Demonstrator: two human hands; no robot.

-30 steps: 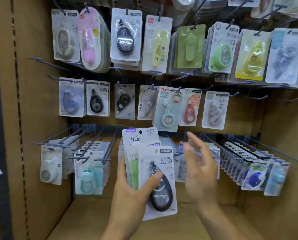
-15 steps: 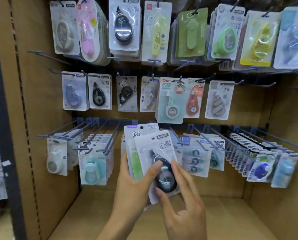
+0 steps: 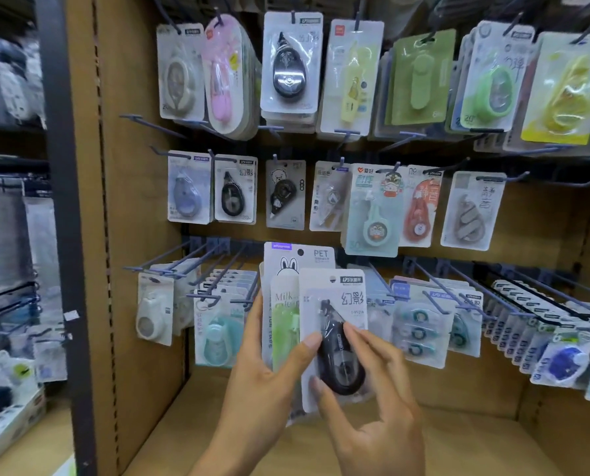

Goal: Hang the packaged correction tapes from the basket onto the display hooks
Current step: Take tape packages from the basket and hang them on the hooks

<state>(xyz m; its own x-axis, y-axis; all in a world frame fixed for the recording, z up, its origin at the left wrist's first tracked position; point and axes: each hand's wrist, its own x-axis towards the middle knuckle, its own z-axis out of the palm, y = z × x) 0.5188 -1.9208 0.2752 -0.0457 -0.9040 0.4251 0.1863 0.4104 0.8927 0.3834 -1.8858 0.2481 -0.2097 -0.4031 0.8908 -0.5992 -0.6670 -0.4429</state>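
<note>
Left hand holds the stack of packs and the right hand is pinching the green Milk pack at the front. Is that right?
Not quite. In the head view the right hand pinches the black correction tape pack at the front; the green Milk pack sits behind it. The left hand does hold the stack.

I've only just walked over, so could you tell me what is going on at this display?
A person is restocking correction tapes. The left hand holds a small stack of packs in front of the display hooks, with a green rabbit pack at the back. The right hand pinches the front black tape pack, seemingly to pull it off the stack. Neither pack is on a hook yet.
</note>
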